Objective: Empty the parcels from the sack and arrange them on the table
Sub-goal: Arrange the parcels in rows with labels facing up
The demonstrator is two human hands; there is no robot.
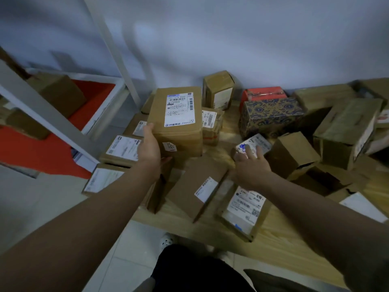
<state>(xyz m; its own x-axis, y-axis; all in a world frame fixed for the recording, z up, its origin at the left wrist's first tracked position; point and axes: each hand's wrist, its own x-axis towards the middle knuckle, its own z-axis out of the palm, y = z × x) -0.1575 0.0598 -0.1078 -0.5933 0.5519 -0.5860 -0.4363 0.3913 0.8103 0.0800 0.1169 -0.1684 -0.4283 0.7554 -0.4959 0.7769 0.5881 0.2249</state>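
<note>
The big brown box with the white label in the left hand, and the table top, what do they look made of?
The big brown box: matte corrugated cardboard by its look, with taped seams and a paper label. The table top: pale wood or wood-look laminate; streaky grain shows, but which one is unclear.

Dim, perhaps motion-blurred, edges warped.

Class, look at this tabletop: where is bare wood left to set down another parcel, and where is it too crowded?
Bare wood shows along the table's near edge, right of the labelled flat parcel, and in a small patch between the big taped box and the patterned box. The left end and the far right are crowded with boxes.
</note>
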